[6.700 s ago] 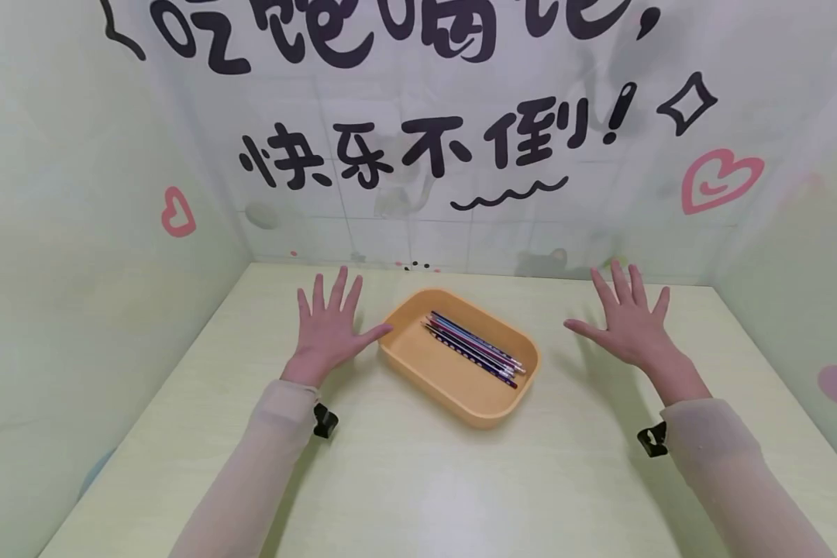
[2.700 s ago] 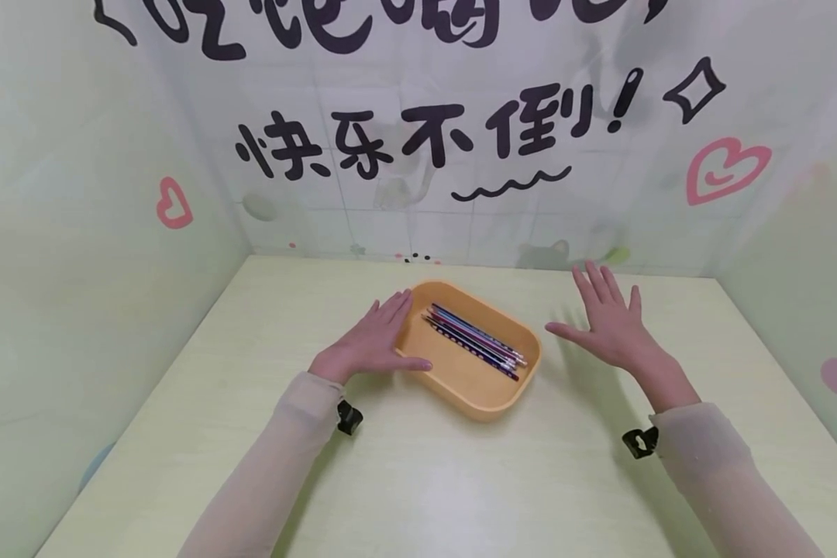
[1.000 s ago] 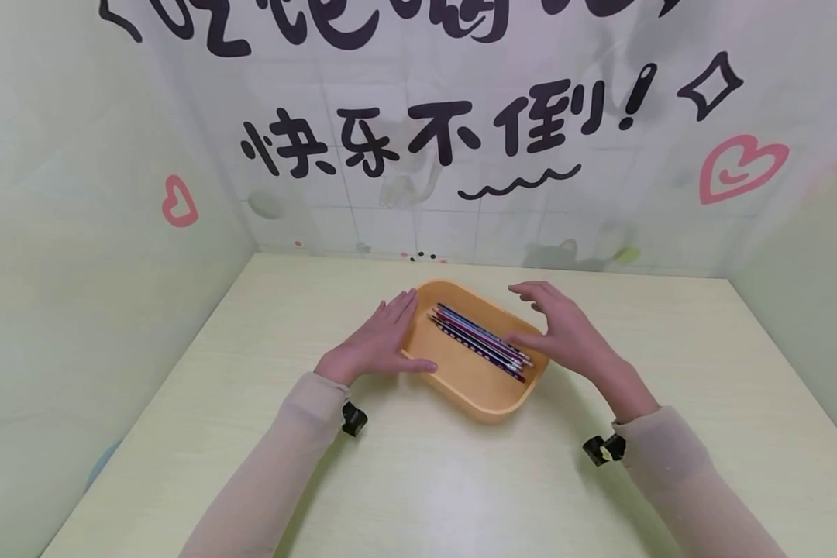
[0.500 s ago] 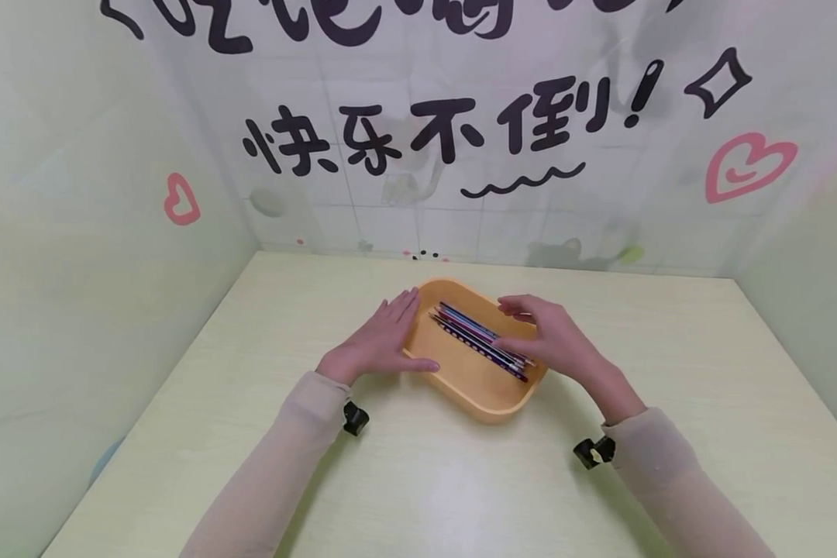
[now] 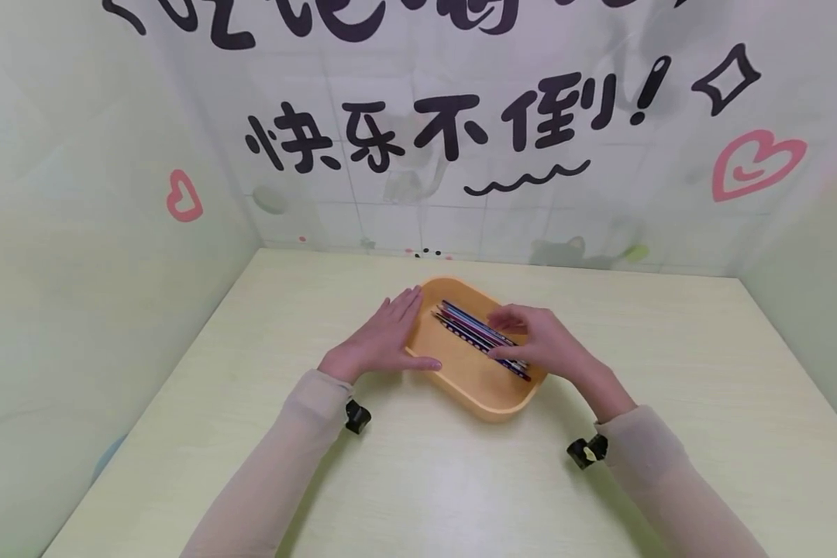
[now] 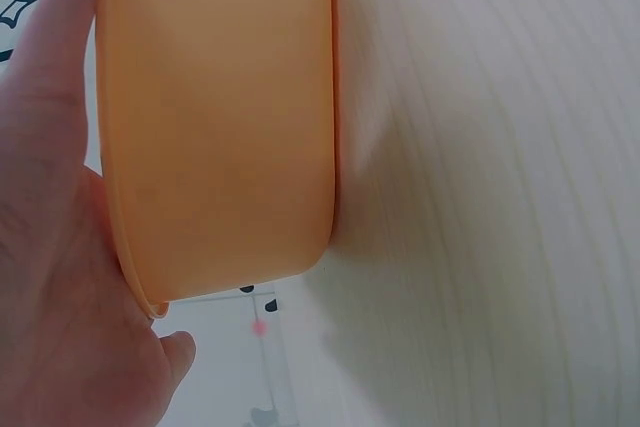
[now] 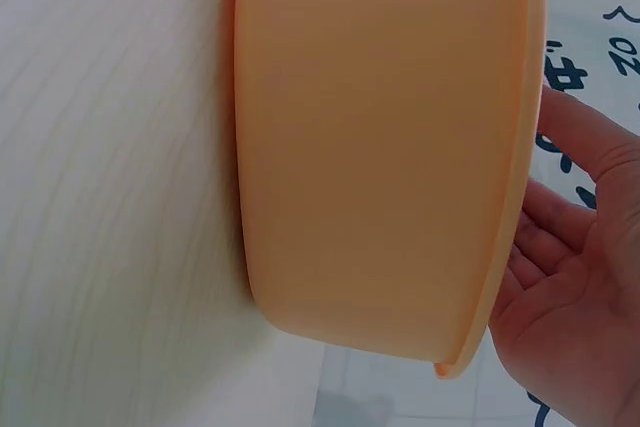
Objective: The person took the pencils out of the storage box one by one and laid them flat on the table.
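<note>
An orange rectangular tray [image 5: 453, 373] lies at an angle on the table in the head view. Several dark, blue and red pencils [image 5: 469, 328] are bundled inside it, their rear ends partly covered by my right hand [image 5: 551, 342]. That hand reaches over the tray's right rim, thumb and bent fingers apart above the pencils. My left hand [image 5: 384, 338] rests at the left rim with straight fingers and the thumb spread along the near side. In the wrist views the tray's outer wall [image 6: 215, 117] hides parts of both hands.
The pale wooden table [image 5: 425, 488] extends around the tray. A white printed backdrop [image 5: 363, 225] with black characters and pink hearts rises behind and on both sides. Black camera mounts [image 5: 586, 451] sit at both wrists.
My right hand has come from the right side over the tray and lowered toward the pencils. The left hand has moved right to the rim, then stayed there.
</note>
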`<state>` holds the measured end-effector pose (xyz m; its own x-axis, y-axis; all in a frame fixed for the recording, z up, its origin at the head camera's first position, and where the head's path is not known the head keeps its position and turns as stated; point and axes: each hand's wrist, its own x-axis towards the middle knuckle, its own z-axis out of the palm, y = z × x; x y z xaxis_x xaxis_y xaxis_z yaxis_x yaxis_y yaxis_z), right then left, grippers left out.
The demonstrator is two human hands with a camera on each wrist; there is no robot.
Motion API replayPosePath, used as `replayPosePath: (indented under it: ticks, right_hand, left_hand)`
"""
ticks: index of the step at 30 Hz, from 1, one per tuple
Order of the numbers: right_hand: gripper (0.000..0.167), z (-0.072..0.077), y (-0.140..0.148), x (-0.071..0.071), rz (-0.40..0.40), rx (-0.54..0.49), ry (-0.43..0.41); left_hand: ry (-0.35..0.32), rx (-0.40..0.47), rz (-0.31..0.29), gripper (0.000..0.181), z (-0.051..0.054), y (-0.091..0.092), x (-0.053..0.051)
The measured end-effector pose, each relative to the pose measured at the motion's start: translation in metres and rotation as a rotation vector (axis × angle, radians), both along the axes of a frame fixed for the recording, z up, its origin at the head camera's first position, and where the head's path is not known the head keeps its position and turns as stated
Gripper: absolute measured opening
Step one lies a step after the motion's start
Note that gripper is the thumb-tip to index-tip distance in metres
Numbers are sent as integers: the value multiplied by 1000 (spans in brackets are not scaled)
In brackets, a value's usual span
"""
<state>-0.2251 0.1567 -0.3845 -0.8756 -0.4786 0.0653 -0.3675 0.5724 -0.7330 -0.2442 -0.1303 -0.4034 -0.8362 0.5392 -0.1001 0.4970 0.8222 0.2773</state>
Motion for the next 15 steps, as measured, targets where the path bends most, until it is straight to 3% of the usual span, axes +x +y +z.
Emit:
replayPosePath:
  ticks: [6, 15]
  right_hand:
    - [51, -5, -3, -4, 62, -10, -24]
    - [43, -13, -7, -13, 89, 54, -72]
  left_hand:
    - [7, -12, -2, 122, 0, 0, 0]
    - [-5, -9, 3, 122, 2, 0, 2]
